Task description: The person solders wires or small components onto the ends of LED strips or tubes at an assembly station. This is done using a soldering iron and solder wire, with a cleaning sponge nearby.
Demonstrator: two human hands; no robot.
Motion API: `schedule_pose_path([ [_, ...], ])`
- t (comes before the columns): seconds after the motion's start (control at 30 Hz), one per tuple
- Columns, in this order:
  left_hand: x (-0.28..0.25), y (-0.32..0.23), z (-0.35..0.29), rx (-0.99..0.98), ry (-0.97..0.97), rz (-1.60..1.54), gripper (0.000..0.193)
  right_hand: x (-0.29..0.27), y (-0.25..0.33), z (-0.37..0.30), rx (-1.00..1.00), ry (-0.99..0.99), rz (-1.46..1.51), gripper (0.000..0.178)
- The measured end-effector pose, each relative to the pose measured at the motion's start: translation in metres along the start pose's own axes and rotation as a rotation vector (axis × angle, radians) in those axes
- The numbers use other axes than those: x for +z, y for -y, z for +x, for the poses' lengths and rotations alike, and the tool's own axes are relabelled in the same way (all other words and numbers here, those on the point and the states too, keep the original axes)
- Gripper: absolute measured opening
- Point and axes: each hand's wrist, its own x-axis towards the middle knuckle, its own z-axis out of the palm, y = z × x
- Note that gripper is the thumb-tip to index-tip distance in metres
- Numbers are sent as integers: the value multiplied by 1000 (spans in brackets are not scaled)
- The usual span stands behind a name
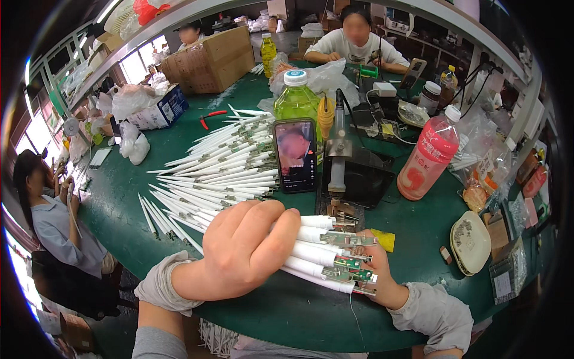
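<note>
My left hand (251, 248) is closed around a bundle of white pen-shaped tubes (308, 257), held over the table's near side. Green circuit boards (353, 262) and metal clips stick out of the bundle's right ends. Behind those ends is my right hand (385, 278), close against them. Its fingers are mostly hidden, so I cannot tell whether they grip anything. A thin wire (357, 317) hangs below the bundle. Just beyond my hands a soldering iron (338, 173) stands tip down. Many similar white pen tubes (221, 170) lie fanned out on the green table, boards toward the right.
A phone (295, 157) leans on a green bottle (296, 96). To the right are a pink bottle (427, 155), a cream dish (470, 242) and a yellow pad (383, 240). Red-handled pliers (210, 118) and a cardboard box (209, 60) lie farther back. People sit across and at left.
</note>
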Motion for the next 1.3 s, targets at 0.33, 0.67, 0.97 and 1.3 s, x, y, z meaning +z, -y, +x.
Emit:
schedule_pose_path([
  [0.33,3,1,-2,80,-30,122,37,1,0,1,-39,7,-37,10],
  [0.67,0,-7,0,91,-31,123,35,0,1,-6,31,-10,44,10],
  [0.97,-110,14,-56,-1180,-128,-686,32,2,6,-1,42,-36,-86,7],
  [1.3,-263,-22,-305,-1965,688,-843,30,-4,-3,2,-103,-39,-267,8],
])
